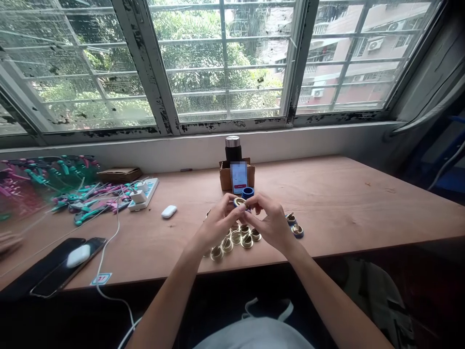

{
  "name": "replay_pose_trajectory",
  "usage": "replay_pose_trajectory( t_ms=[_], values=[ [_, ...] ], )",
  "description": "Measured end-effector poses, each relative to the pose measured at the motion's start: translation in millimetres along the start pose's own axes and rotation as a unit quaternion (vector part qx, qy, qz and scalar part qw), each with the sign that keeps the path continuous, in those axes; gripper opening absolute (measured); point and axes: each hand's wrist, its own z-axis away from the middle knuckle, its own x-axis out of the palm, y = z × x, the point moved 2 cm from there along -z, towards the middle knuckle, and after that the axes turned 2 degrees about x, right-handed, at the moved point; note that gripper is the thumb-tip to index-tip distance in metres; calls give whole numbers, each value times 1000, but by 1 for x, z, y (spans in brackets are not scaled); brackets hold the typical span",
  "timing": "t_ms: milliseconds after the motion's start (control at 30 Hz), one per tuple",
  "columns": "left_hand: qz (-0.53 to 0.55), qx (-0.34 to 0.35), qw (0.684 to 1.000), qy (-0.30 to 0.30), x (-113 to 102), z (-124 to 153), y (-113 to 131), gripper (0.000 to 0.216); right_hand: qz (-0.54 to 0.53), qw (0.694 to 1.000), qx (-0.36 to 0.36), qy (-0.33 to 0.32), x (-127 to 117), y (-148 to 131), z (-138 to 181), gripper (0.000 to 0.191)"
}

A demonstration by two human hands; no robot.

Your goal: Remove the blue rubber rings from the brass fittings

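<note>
Brass ring (240, 201) pinched by fingertips of both left hand (218, 224) and right hand (271, 224), held just above cluster of loose rings (236, 240) on wooden table (345, 203), phone (239, 178) propped just behind hands.

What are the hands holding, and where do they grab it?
Both hands share one small brass-coloured ring, fingertips pinching its rim: the left hand on its left side, the right hand on its right.

Phone (239, 177) behind rings (236, 237) on table (345, 203)
</note>
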Motion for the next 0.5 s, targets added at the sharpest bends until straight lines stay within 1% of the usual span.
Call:
replay_pose_trajectory(
  t_ms=[100, 200, 300, 400, 500],
  values=[
    [-1, 21, 1000, 3, 3, -1, 0, 37, -47, 998, 25, -20, 3, 1, 0, 16],
    [-38, 38, 999, 7, 5, -2, 3, 41, -80, 995, 42, -45, 5, 1, 0, 19],
    [-68, 50, 996, 4, 6, -1, 7, 45, -101, 992, 35, -59, 5, 0, 0, 19],
    [-88, 46, 995, 1, 7, 1, 9, 49, -111, 991, 20, -77, 4, -1, 1, 21],
    [-106, 39, 994, 10, 6, 4, 11, 49, -138, 985, 23, -97, 4, 0, 2, 23]
  ],
)
